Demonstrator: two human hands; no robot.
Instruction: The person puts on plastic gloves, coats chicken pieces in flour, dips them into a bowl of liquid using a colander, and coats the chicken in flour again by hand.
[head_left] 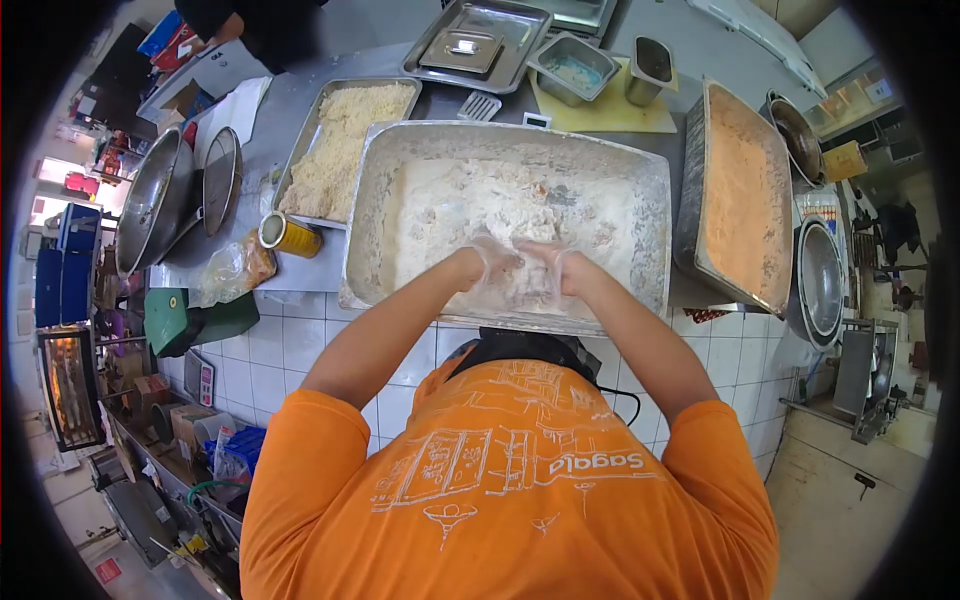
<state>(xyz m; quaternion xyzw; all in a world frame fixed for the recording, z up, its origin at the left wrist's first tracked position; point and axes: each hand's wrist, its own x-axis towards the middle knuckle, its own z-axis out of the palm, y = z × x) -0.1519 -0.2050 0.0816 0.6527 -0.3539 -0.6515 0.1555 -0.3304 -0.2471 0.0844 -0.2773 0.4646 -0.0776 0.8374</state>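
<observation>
A large metal tray (655, 220) holds white flour (440, 200) with floury lumps in it. Both of my hands, in thin clear gloves, are down in the flour near the tray's front edge. My left hand (492, 262) and my right hand (548, 262) lie close together, with a flour-covered heap between and behind them. Flour coats the fingers and partly buries them, so their pose and anything they hold cannot be made out.
Left stand a tray of crumbs (350, 130), a yellow can (290, 236), a plastic bag (238, 268) and a large pan (155, 205). Right is a deep tray of orange powder (745, 190). Behind are metal containers (572, 68) and a slotted turner (480, 106). Another person's hand (228, 28) shows at top left.
</observation>
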